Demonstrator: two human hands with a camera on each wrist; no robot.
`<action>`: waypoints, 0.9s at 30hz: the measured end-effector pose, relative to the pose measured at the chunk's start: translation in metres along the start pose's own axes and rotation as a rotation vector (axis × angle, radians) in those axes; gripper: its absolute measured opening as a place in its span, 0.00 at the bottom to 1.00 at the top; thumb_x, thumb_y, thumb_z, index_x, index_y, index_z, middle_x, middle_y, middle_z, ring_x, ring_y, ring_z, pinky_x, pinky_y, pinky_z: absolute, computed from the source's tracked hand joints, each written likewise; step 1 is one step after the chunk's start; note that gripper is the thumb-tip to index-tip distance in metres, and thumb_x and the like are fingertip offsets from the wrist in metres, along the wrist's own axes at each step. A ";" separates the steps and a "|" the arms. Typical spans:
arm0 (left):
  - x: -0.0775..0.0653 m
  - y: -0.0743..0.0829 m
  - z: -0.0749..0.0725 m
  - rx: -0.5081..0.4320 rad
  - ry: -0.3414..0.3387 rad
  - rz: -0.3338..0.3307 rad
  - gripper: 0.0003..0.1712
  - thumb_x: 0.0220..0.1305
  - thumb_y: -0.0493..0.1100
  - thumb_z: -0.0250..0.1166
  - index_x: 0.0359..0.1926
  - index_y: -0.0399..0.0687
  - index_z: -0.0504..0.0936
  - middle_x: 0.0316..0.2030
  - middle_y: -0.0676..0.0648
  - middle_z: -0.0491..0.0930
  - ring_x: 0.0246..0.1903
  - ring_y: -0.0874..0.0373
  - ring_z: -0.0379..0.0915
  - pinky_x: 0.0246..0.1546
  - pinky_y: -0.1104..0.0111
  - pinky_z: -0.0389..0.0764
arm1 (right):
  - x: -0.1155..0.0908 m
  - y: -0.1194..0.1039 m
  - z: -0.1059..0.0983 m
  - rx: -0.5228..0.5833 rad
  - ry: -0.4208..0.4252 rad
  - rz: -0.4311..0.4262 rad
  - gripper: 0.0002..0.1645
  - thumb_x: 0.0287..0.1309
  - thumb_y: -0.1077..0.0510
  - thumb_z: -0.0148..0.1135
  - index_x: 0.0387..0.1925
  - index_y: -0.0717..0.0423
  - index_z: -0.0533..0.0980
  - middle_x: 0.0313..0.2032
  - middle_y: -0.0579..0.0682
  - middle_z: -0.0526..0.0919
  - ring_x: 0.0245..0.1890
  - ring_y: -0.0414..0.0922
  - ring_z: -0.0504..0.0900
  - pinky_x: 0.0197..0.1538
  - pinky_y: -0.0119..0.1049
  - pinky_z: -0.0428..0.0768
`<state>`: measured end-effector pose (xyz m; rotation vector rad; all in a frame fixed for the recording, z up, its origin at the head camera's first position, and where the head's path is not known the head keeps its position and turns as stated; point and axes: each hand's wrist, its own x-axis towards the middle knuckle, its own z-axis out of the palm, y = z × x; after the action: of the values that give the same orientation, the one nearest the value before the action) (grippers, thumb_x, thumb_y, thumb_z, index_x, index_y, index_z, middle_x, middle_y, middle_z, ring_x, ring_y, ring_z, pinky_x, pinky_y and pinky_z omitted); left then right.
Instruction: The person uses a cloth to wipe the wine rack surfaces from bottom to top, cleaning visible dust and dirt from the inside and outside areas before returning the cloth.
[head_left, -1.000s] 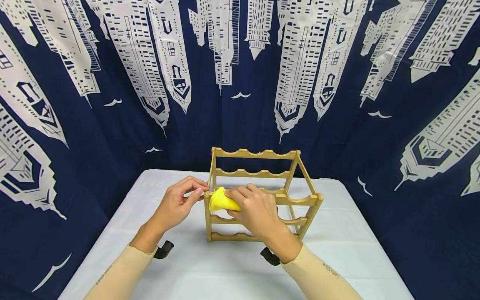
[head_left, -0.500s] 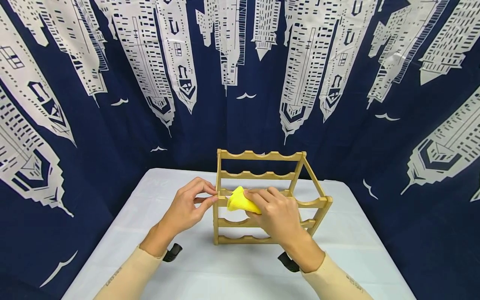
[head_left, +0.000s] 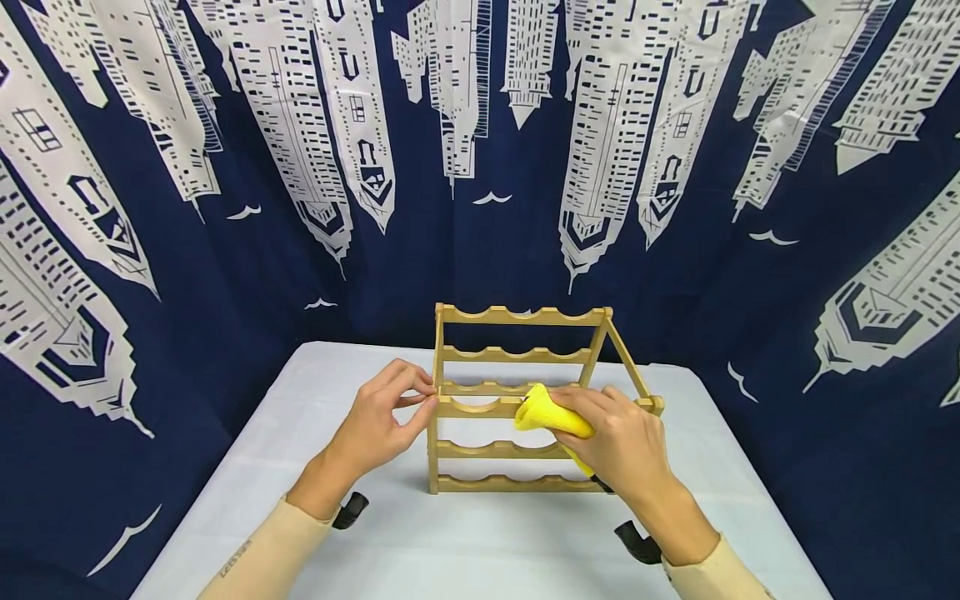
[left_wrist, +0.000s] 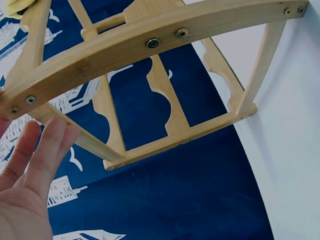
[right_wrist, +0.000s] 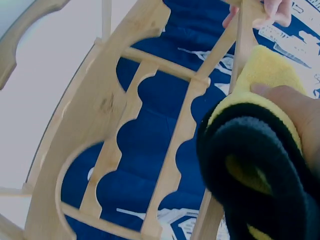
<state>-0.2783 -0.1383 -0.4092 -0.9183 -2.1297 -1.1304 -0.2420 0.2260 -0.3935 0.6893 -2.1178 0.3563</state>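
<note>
A light wooden wine rack (head_left: 498,451) with scalloped rails stands on the white-covered table. My left hand (head_left: 378,421) pinches the rack's top front left corner between thumb and fingertips; in the left wrist view, the other fingers (left_wrist: 44,150) extend beside the wood and the thumb is mostly out of frame. With my right hand (head_left: 618,433) I grip a folded cloth (head_left: 551,414), yellow on one side and dark on the other. It lies against the top front rail, right of the middle. The right wrist view shows the cloth (right_wrist: 272,70) bunched under my thumb.
The white tablecloth (head_left: 450,550) extends around the rack on all sides. Behind it hangs a navy curtain (head_left: 450,250) printed with white upside-down buildings. Black straps (head_left: 637,543) show near both wrists.
My right hand has slid the cloth rightward along the top front rail, from the left corner to past the middle. The left hand keeps its pinch on the corner. The view shifted slightly.
</note>
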 end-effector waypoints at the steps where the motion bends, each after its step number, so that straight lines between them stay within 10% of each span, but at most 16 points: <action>1: 0.000 0.000 0.002 0.025 -0.001 0.019 0.12 0.71 0.28 0.77 0.42 0.46 0.84 0.50 0.45 0.88 0.50 0.51 0.92 0.51 0.65 0.99 | -0.002 0.002 -0.002 0.000 0.008 -0.003 0.41 0.30 0.60 1.03 0.54 0.45 0.96 0.50 0.42 1.00 0.33 0.45 0.87 0.23 0.40 0.85; 12: -0.003 -0.001 0.007 0.134 0.004 0.093 0.13 0.67 0.26 0.73 0.47 0.42 0.81 0.52 0.41 0.91 0.48 0.51 0.96 0.52 0.66 0.99 | -0.036 0.053 -0.028 -0.034 0.070 0.135 0.36 0.37 0.59 0.99 0.54 0.48 0.96 0.47 0.49 1.00 0.30 0.49 0.89 0.28 0.41 0.84; 16: -0.001 -0.002 0.006 0.114 -0.007 0.094 0.13 0.66 0.25 0.71 0.47 0.42 0.81 0.50 0.43 0.93 0.49 0.51 0.96 0.53 0.66 0.98 | -0.048 0.067 -0.032 -0.028 0.138 0.092 0.25 0.66 0.40 0.86 0.57 0.49 0.96 0.49 0.50 1.00 0.30 0.50 0.87 0.34 0.34 0.86; 20: -0.001 -0.004 0.007 0.092 -0.011 0.097 0.14 0.66 0.25 0.71 0.48 0.41 0.82 0.48 0.46 0.92 0.49 0.53 0.96 0.55 0.70 0.97 | -0.050 0.078 -0.038 0.070 0.206 0.148 0.40 0.77 0.23 0.69 0.55 0.53 0.96 0.47 0.56 0.99 0.38 0.34 0.87 0.51 0.12 0.79; 23: -0.001 -0.005 0.006 0.077 0.005 0.112 0.15 0.65 0.24 0.71 0.49 0.40 0.83 0.47 0.46 0.92 0.47 0.54 0.95 0.55 0.72 0.96 | -0.047 0.083 -0.043 0.182 0.198 0.238 0.31 0.67 0.34 0.86 0.53 0.57 0.96 0.44 0.61 0.98 0.46 0.16 0.82 0.58 0.07 0.75; 27: 0.001 -0.007 0.007 0.057 0.018 0.129 0.16 0.64 0.23 0.71 0.49 0.40 0.84 0.46 0.46 0.92 0.46 0.53 0.95 0.56 0.73 0.95 | -0.044 0.084 -0.051 0.254 0.191 0.449 0.28 0.46 0.65 0.97 0.52 0.58 0.96 0.42 0.28 0.97 0.39 0.12 0.81 0.46 0.09 0.79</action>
<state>-0.2857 -0.1352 -0.4154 -0.9997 -2.0456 -1.0059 -0.2376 0.3332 -0.3995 0.2947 -2.0473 0.9114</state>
